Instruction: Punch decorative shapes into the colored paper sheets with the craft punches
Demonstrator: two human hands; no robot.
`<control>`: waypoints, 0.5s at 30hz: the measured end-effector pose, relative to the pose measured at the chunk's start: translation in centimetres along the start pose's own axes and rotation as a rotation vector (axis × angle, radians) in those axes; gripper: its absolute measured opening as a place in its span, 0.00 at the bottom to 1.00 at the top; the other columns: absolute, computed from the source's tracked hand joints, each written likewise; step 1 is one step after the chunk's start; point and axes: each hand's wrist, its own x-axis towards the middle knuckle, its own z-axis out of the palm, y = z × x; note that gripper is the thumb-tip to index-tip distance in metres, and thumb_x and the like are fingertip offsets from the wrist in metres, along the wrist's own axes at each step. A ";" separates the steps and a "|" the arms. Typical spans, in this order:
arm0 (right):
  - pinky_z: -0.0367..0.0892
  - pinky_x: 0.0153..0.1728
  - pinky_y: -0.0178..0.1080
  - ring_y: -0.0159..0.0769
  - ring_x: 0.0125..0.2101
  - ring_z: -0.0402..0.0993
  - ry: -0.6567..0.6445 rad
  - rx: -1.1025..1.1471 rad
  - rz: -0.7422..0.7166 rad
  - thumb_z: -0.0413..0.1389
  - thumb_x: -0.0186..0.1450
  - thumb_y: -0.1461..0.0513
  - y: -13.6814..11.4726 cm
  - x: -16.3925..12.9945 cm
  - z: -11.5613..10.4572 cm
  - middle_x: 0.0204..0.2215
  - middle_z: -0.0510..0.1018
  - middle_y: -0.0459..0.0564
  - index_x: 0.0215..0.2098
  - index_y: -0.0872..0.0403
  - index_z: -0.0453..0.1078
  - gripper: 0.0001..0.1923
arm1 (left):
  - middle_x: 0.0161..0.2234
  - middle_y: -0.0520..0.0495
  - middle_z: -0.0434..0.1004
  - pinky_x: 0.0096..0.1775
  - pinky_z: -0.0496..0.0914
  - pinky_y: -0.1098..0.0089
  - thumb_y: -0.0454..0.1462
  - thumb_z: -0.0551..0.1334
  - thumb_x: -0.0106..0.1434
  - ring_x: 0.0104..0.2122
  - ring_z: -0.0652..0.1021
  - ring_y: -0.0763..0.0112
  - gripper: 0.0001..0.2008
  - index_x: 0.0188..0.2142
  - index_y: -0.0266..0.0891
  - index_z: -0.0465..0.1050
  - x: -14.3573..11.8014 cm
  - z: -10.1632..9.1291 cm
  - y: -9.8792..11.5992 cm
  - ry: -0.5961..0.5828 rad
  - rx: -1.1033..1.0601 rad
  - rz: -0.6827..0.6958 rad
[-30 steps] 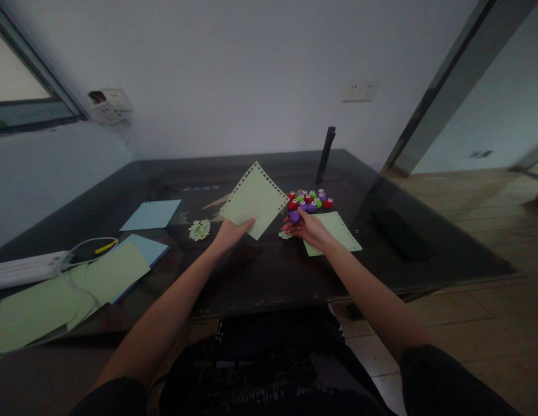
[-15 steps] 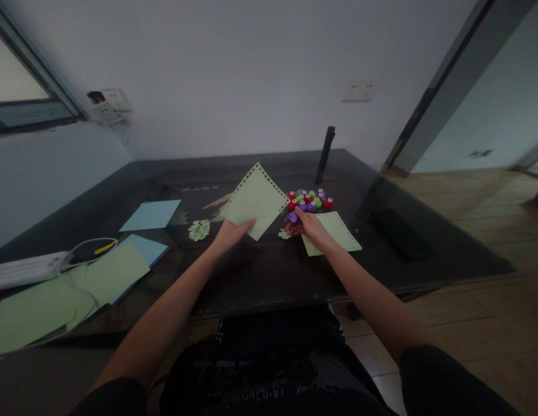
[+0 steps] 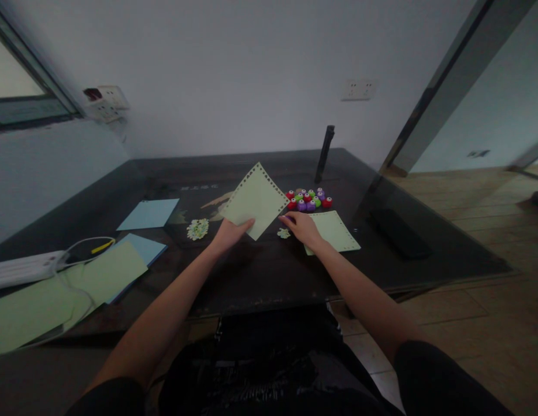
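Note:
Raised above the table, a pale green sheet of paper (image 3: 258,199) has small cut-out shapes along its two upper edges. My left hand (image 3: 233,232) pinches it by its lower left side, thumb on top. My right hand (image 3: 302,226) is closed around a small purple craft punch (image 3: 288,218), mostly hidden by the fingers, close to the sheet's right corner. Just below it lies a little pile of paper cut-outs (image 3: 284,233). Behind the right hand sit several red, green and purple craft punches (image 3: 311,200). Another punched green sheet (image 3: 338,231) lies partly under my right wrist.
A larger heap of cut-outs (image 3: 198,229) lies left of my left hand. Blue paper (image 3: 149,214), green sheets (image 3: 108,268) and a white power strip (image 3: 28,270) with a cable occupy the left side. A black upright object (image 3: 325,155) and a dark flat object (image 3: 401,234) are on the right.
My right hand has turned over and drawn its fingers in around the purple craft punch, which shows less now. The left hand and its sheet have barely moved.

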 end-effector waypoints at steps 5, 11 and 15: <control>0.53 0.30 0.38 0.41 0.29 0.69 -0.035 -0.128 0.015 0.47 0.66 0.47 -0.7 -0.1 -0.2 0.29 0.76 0.54 0.31 0.52 0.73 0.21 | 0.48 0.40 0.76 0.60 0.57 0.57 0.35 0.63 0.55 0.54 0.71 0.61 0.25 0.53 0.35 0.66 -0.1 0.0 0.1 -0.011 0.005 0.005; 0.54 0.29 0.37 0.40 0.31 0.72 -0.076 -0.256 0.048 0.43 0.68 0.48 -1.3 -0.2 -0.5 0.30 0.78 0.55 0.33 0.53 0.73 0.23 | 0.46 0.41 0.77 0.59 0.58 0.58 0.35 0.63 0.55 0.53 0.71 0.61 0.22 0.51 0.34 0.68 -0.1 0.0 0.4 0.000 0.023 -0.011; 0.55 0.29 0.36 0.41 0.32 0.73 -0.118 -0.371 0.090 0.40 0.69 0.48 -1.6 -0.3 -0.7 0.31 0.79 0.54 0.33 0.54 0.73 0.25 | 0.45 0.41 0.78 0.58 0.59 0.60 0.34 0.63 0.55 0.53 0.72 0.62 0.22 0.50 0.34 0.69 -0.1 -0.1 0.6 0.003 0.040 -0.004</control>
